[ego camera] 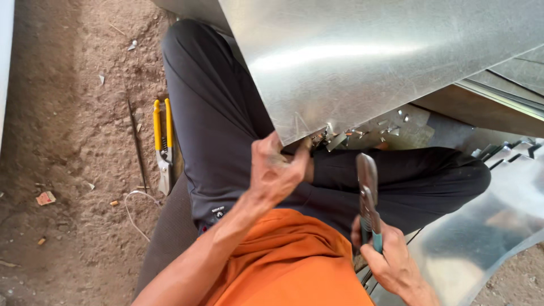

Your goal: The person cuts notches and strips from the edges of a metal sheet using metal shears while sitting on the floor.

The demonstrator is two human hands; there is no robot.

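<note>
The left hand [277, 170] pinches the lower corner of a galvanised metal sheet [362, 62], fingers closed on its edge. The sheet stands tilted above the person's lap, over dark trousers [221, 119]. Along its lower edge sits a row of small cut tabs [362, 133], apparently bent, though the view is partly blocked. The right hand [391, 260] has its grip closed around the teal handles of pliers [368, 192], jaws pointing up, just below the tabs. Yellow-handled snips [163, 144] lie on the dirt floor [68, 141], beside the leg.
</note>
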